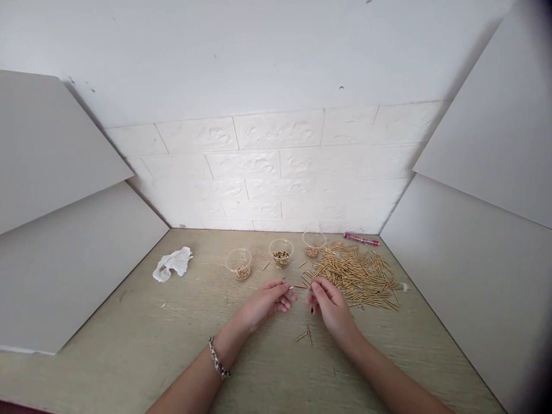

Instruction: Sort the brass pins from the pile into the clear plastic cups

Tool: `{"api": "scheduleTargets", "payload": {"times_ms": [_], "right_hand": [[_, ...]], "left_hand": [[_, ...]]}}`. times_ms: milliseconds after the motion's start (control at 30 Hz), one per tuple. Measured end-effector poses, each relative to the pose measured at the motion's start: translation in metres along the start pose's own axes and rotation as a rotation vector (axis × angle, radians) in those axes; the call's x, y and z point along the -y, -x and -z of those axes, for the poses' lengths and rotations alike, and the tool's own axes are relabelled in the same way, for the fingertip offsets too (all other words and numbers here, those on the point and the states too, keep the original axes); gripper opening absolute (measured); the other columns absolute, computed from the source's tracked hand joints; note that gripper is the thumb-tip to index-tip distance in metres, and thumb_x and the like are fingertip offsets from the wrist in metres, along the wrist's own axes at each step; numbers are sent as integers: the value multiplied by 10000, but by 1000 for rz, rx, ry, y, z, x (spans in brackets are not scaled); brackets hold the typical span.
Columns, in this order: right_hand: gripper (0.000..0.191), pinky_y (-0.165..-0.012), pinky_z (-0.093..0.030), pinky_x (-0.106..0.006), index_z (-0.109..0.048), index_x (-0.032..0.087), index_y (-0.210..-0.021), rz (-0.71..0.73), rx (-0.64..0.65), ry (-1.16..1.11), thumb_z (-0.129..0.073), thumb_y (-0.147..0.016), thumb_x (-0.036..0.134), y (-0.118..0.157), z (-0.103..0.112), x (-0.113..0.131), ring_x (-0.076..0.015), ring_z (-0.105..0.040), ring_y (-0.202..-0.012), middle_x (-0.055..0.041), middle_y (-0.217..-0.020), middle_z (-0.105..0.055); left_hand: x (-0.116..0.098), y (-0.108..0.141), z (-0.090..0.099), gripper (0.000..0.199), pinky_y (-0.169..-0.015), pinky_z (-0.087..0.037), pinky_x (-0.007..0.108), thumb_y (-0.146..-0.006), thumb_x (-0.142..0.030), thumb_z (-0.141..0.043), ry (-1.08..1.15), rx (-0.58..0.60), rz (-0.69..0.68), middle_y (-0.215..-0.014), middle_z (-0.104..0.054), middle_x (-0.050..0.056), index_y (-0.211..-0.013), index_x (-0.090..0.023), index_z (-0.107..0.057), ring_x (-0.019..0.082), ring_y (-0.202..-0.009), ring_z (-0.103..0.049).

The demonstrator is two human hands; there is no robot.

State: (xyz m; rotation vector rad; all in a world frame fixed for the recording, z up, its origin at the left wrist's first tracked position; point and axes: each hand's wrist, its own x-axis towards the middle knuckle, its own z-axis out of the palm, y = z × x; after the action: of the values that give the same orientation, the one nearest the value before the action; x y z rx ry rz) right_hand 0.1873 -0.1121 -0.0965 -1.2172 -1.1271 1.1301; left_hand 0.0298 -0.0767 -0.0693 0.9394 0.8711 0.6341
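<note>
My left hand point(269, 302) is in the middle of the table, thumb and forefinger pinched on a small thin piece whose pale tip pokes out. To its right my right hand point(330, 305) is pinched too; what its fingertips hold is too small to make out. The hands are a little apart. A large pile of thin gold-coloured rods point(353, 273) spreads behind and right of my right hand. Between and below the hands lie a few loose rods point(309, 334). Clear cups with small metal parts stand behind: a left cup point(238, 263), a middle cup point(281, 253) and a right cup point(314, 242).
A crumpled white tissue point(173, 264) lies at the left of the table point(107, 356). At the back right is a red pen point(361, 239). Tiny grains are scattered round the left cup. Grey panels flank both sides, with a white brick-patterned wall point(276, 167) behind.
</note>
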Motion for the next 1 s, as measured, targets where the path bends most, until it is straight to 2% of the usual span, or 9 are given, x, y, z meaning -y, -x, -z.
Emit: {"api": "scheduleTargets", "payload": {"times_ms": [133,267,400,633,833,1000], "right_hand": [[362,-481,-332,-235,-443,187,-630,91,43,230,-356,-846,464,6,-1,1,-110,-426,-488,7,-550,-490],[251,-496,-332,-233,-514,181,-724,190,107,375,-388,-840,364,11,-4,6,-117,-447,-522,4,-589,-509],[182,-492,-348,-231,-549,177,-790,209,142,409,-419,-811,302,12,-5,5,-121,-465,-538,-9,-640,-549],[149,-504,-381,-237,-548,175,-777,214,47,433,-442,-781,280,9,-3,8,-127,-492,-545,-24,-668,-582],[148,-511,-400,-240,-547,179,-770,203,80,412,-442,-779,284,7,-2,6,-132,-516,-550,-20,-659,-588],[144,-501,-391,-234,-546,182,-787,240,58,403,-441,-782,280,10,-2,8,-130,-513,-553,-19,-664,-590]], "left_hand": [[1,-1,-1,323,-574,-370,227,-678,-431,-620,-40,-5,-5,-701,-594,28,-703,-117,-548,82,-569,-502],[1,-1,-1,320,-604,-364,229,-651,-416,-654,-150,28,-33,-696,-579,8,-716,-112,-577,77,-580,-474],[1,-1,0,301,-594,-337,226,-629,-388,-680,-201,46,-53,-628,-533,-24,-725,-120,-582,77,-571,-447],[-1,0,-2,279,-612,-334,233,-646,-370,-671,-225,58,-48,-666,-542,-16,-759,-126,-599,84,-593,-442],[-4,3,-5,279,-606,-331,232,-657,-386,-662,-283,89,-83,-629,-513,-24,-743,-127,-605,85,-582,-429],[-2,1,-3,286,-596,-335,232,-670,-394,-650,-289,84,-99,-626,-519,-18,-759,-128,-595,89,-579,-435]]}}
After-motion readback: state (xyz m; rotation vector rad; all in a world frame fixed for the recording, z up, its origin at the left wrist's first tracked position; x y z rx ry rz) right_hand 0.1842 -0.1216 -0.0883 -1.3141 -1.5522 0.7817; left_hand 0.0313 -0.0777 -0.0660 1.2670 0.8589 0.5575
